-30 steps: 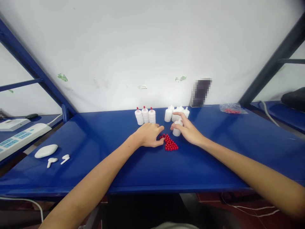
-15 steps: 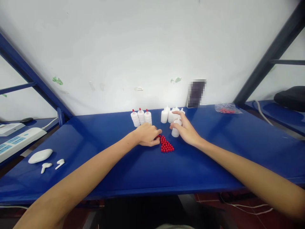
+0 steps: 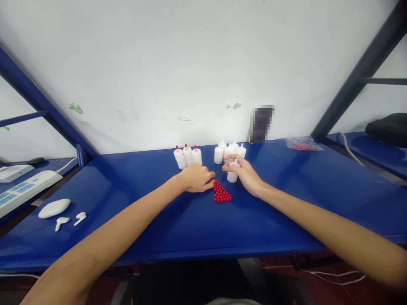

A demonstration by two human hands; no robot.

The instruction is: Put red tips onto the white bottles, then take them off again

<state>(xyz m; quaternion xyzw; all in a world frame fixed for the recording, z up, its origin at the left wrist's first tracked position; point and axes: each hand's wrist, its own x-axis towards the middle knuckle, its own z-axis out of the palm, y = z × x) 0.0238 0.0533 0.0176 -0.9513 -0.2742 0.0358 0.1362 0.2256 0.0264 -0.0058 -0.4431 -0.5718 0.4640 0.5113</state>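
Upright on the blue tabletop (image 3: 165, 212), a small white squeeze bottle (image 3: 232, 176) with a bare nozzle sits in the curve of my right hand (image 3: 246, 173), its fingers around the upper part. My left hand (image 3: 199, 178) is closed, thumb and forefinger pressed together at the upper tip of a wedge of red caps (image 3: 221, 194); whatever they pinch is hidden. Behind my left hand stand three white bottles with red tips (image 3: 188, 156). Several white bottles without caps (image 3: 218, 154) are grouped behind my right hand, partly covered by it.
A phone with a blurred screen (image 3: 262, 123) leans on the wall. To its right lies a clear plastic bag with red pieces (image 3: 303, 145). At left are a white earbud case (image 3: 54, 208), two earbuds (image 3: 80, 218) and a power strip (image 3: 28, 189). Blue bed-frame bars (image 3: 59, 110) flank the tabletop.
My left thumb and forefinger have closed together at the caps. My right hand's fingers have shifted slightly left and down around the bottle, which still stands on the tabletop.
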